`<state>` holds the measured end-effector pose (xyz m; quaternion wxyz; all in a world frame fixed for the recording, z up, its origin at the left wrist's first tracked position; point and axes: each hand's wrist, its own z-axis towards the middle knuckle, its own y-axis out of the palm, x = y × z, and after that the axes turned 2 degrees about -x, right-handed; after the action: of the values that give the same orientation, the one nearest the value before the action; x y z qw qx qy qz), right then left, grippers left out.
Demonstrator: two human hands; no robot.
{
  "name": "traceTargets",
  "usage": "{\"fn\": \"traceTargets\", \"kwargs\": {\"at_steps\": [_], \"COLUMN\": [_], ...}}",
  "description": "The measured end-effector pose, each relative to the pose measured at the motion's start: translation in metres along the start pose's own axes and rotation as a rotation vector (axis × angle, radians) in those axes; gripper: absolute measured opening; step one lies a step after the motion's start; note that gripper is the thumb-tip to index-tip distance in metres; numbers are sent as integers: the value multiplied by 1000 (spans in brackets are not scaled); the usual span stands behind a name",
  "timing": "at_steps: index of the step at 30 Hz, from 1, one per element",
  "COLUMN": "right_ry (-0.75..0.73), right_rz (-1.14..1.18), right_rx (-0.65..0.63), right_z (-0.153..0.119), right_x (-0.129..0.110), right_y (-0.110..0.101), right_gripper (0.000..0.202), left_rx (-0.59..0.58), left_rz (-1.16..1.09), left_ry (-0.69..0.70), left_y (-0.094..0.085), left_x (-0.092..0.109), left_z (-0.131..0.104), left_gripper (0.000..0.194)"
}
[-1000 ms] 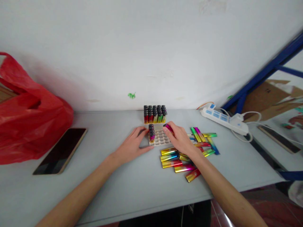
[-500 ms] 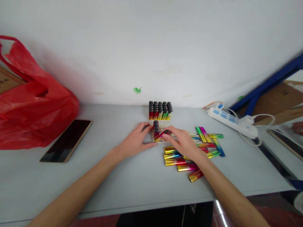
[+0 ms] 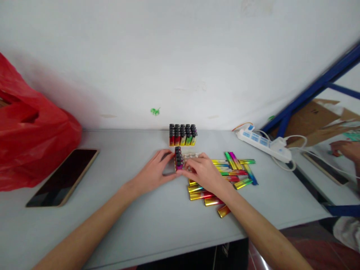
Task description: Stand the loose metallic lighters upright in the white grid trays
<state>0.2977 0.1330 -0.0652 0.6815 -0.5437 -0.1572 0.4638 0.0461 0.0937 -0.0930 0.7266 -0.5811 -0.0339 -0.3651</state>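
Note:
A pale slotted tray (image 3: 192, 155) lies at the middle of the grey table, with a column of upright black-topped lighters (image 3: 178, 154) along its left side. My left hand (image 3: 157, 168) rests at the tray's left end, thumb and fingers spread around its edge. My right hand (image 3: 201, 170) is over the tray's front, its fingertips at the nearest purple lighter (image 3: 179, 167); the fingers hide part of the tray. Behind stands a block of upright lighters (image 3: 183, 135) in several rows. Loose shiny lighters (image 3: 198, 195) lie under and beside my right forearm.
On the left are a red plastic bag (image 3: 39, 131) and a phone (image 3: 64, 176). A white power strip (image 3: 263, 144) with cables lies at the right, near a blue metal frame (image 3: 284, 122). Beyond it shows another person's hand (image 3: 347, 150).
The tilted lighter in my right hand now stands upright at the near end of the column. The view has shifted slightly to the right.

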Motion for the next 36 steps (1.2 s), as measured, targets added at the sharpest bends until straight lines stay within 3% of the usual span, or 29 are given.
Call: {"fn": "traceTargets", "kwargs": {"at_steps": [3,8,11,14,19,23,26,30,36], "right_ry": [132,526,701,742,716,680,639,533,469], "right_rz": [0,-163,-225,-227,-232,-179,-94,153,552], "right_rx": [61,104,-2,-110,-104,-57,94,271,162], "right_z": [-5,-28,-45,-53,-47,-38,-31,-25,-20], "right_x": [19,80,109,121,118,115,110,94,62], "right_y": [-20,-55,-62,-58,-44,-45,-51,-53,-41], "right_gripper": [41,23,21,22,37,23,18,26,41], "left_rx": [0,-16,-11,-16,-26,-21,-9,-18,-20], "left_rz": [4,20,25,25,25,31,29,7,-22], "left_ry": [0,-4,-2,-2,-10,-5,-9,-20,-39], "left_y": [-1,-1,-1,-1,-1,-1,0,-1,-6], "left_x": [0,0,0,0,0,0,0,0,-2], "left_z": [1,1,1,1,1,0,0,1,3], "left_gripper": [61,63,61,62,62,65,65,66,63]}}
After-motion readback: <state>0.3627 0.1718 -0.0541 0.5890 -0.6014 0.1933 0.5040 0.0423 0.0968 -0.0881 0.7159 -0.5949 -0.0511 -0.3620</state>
